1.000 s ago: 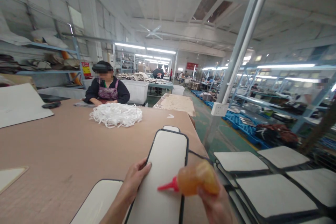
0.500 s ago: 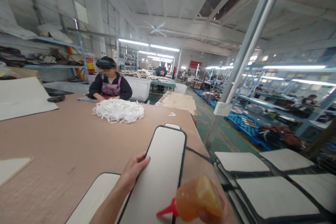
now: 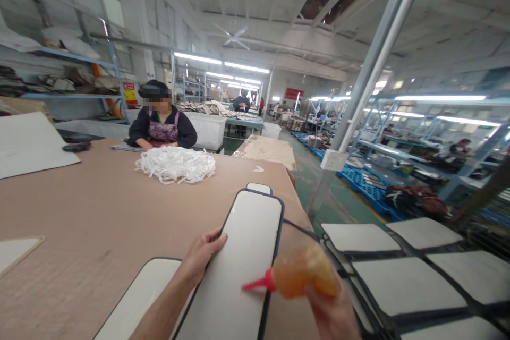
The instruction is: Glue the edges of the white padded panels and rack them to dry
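Note:
A long white panel with a dark edge and rounded corners (image 3: 247,244) lies at an angle before me. My left hand (image 3: 205,255) grips its left edge, thumb on top of the white face and fingers underneath. My right hand (image 3: 329,303), partly blurred, is wrapped round a squeeze bottle of amber liquid (image 3: 300,272). The bottle is tipped sideways, and its red nozzle (image 3: 258,281) points left over the panel's face; whether the tip touches the surface I cannot tell. Under my left forearm lies another dark-edged white panel (image 3: 139,292).
A brown-covered table (image 3: 99,212) carries a heap of white strips (image 3: 177,164). Across it sits a person in a purple apron (image 3: 163,127). Stacked dark-edged panels (image 3: 406,281) stand at the right. A slanting metal post (image 3: 360,85) with a socket box (image 3: 333,160) rises beyond the table edge.
The bottle in my right hand has moved up a little along the panel. My left hand keeps its grip on the panel's edge. The whole view has shifted slightly.

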`<state>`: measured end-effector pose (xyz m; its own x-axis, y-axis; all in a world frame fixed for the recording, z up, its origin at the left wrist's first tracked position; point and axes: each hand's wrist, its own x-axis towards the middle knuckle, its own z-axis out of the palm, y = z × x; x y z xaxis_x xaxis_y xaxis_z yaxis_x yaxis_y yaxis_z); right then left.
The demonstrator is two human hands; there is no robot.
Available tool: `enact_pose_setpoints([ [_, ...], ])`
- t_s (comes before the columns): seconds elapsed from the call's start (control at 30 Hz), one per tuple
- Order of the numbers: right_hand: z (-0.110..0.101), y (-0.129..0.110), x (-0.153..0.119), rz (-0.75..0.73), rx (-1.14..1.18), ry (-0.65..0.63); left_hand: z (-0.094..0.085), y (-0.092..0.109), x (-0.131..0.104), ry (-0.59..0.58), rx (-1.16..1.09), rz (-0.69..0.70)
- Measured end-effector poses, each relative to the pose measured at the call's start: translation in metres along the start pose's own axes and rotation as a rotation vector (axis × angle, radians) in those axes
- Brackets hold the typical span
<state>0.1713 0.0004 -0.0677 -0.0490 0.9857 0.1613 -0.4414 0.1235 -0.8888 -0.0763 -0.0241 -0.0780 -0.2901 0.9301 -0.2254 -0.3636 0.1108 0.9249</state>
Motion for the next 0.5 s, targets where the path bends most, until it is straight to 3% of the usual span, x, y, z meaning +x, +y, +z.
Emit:
enact_pose_setpoints([
  [0.13,0.007,-0.014,0.026,-0.113,0.072,0.162,0.007,0.001,-0.001,-0.063,-0.032,-0.036],
  [0.37,-0.001,0.007,-0.021,0.03,0.054,-0.002,0.006,-0.007,0.008,0.025,-0.041,-0.022],
  [0.5,0.012,-0.009,-0.002,-0.097,0.026,0.066,0.018,-0.012,0.003,-0.019,-0.021,-0.047],
])
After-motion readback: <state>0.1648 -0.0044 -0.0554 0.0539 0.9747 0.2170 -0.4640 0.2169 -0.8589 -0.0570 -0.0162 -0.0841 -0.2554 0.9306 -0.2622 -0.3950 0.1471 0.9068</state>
